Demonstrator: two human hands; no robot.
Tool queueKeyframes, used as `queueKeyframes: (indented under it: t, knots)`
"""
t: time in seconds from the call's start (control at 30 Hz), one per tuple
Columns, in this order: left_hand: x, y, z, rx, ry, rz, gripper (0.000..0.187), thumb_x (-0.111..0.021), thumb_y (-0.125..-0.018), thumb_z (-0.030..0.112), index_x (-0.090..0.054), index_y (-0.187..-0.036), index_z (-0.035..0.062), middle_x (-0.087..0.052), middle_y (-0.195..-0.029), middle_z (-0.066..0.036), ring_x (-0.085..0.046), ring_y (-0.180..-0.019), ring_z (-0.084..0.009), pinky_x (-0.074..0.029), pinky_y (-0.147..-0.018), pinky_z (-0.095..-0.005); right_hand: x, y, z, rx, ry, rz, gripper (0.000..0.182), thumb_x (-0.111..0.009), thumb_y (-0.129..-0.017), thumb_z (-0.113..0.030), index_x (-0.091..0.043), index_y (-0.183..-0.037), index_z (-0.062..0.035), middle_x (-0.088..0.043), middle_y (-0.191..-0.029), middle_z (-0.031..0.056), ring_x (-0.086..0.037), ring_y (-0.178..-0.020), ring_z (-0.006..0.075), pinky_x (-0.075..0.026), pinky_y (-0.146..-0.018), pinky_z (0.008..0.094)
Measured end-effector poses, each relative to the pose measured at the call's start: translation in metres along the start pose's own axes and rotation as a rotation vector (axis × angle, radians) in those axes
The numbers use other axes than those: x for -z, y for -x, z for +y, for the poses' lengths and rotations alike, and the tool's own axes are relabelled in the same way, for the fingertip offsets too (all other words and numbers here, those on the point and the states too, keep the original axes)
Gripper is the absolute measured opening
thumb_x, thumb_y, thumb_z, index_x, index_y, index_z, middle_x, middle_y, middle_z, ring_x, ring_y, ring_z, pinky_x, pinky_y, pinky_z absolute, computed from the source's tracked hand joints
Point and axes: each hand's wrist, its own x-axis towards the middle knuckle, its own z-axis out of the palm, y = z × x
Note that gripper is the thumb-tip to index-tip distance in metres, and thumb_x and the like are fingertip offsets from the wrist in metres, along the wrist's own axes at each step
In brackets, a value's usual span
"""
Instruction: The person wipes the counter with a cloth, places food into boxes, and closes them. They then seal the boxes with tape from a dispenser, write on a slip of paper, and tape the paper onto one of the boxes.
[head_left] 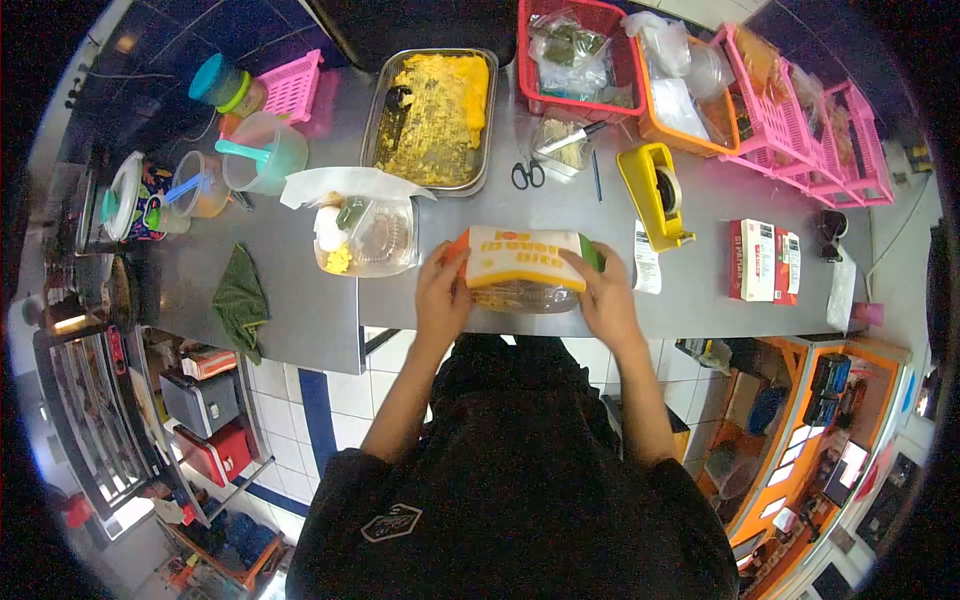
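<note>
Spanning the view, the counter (310,310) carries a metal tray (493,112), set back, apparently leaving working room. Near the counter's front edge, a clear box (525,298) in a printed sleeve (525,256) is between the left hand (443,290) and right hand (606,298), each half-curled around an opposite end, likely for even support. Tape dispenser (643,195) and scissors (528,177) lie beyond, seemingly within reach.
</note>
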Motion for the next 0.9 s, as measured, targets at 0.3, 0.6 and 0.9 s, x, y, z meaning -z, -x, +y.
queueKeyframes:
  t: [0.3,0.6,0.9]
  knots:
    - [-0.027,0.015,0.019,0.411,0.279,-0.070,0.049,-0.055,-0.094,0.007,-0.051,-0.141,-0.0040,-0.059,-0.135,-0.029,-0.061,-0.123,-0.0397,-0.048,-0.103,-0.0414,-0.062,0.029,-0.006,-0.226,-0.762,0.136,0.061,-0.050,-0.087,0.009,-0.048,-0.147,-0.0033,-0.038,-0.157,0.0216,-0.040,-0.144,0.0305,-0.031,-0.117,0.0352]
    - [-0.029,0.014,0.000,0.323,0.233,0.060,0.038,-0.048,-0.106,0.019,-0.059,-0.132,-0.0048,-0.070,-0.119,-0.021,-0.068,-0.109,-0.0281,-0.051,-0.094,-0.0368,-0.027,0.014,0.010,-0.429,-0.913,-0.011,0.044,-0.053,-0.092,0.008,-0.065,-0.132,-0.0065,-0.063,-0.135,0.0141,-0.058,-0.124,0.0218,-0.041,-0.110,0.0309]
    - [-0.005,-0.024,-0.035,0.803,0.797,-0.273,0.049,-0.044,-0.105,0.041,-0.066,-0.125,0.0031,-0.072,-0.106,-0.016,-0.068,-0.097,-0.0219,-0.052,-0.084,-0.0309,-0.028,0.011,0.025,-0.714,-1.465,-0.054,0.042,-0.054,-0.096,-0.013,-0.057,-0.130,0.0113,-0.064,-0.131,0.0205,-0.061,-0.120,0.0248,-0.042,-0.108,0.0346]
